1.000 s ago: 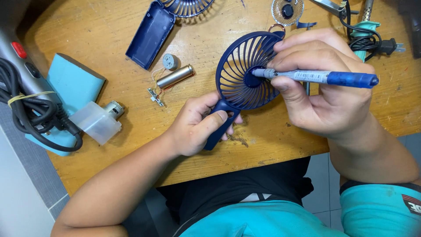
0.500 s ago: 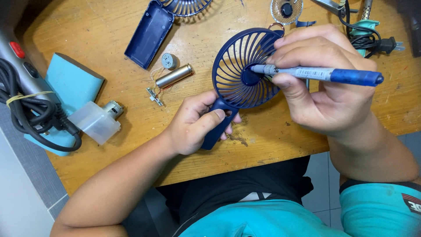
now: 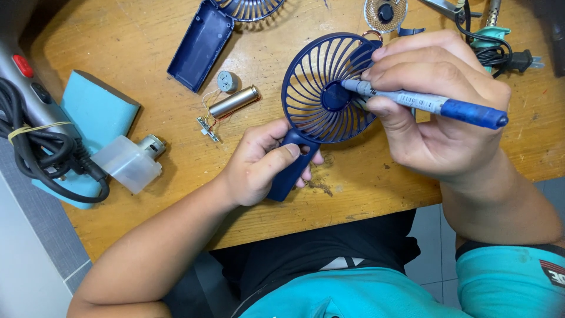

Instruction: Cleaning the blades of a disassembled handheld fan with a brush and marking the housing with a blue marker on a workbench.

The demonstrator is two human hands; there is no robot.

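A worn wooden table (image 3: 147,53) fills the view, with grey floor along its left edge. At far left a grey tool with a red button (image 3: 23,66) lies under a coiled black cord (image 3: 47,156), on a teal block (image 3: 94,112). Just beside them sit a frosted plastic box (image 3: 126,163) and a small motor (image 3: 152,145). Further right lie a dark blue shell (image 3: 200,44), a round grey motor (image 3: 227,82) and a metal cylinder (image 3: 234,101) wired to a small board (image 3: 208,128).

The left hand (image 3: 259,165) is wrapped around the handle of the blue fan (image 3: 323,97), whose grille stands over mid-table. The right hand (image 3: 438,112) pinches a blue pen (image 3: 435,105) with a pale label band, its tip on the fan's hub. A black plug (image 3: 518,60) lies at top right.

Compared with half a second ago, the fan and both hands sit much the same, with the pen tip at the hub as before.
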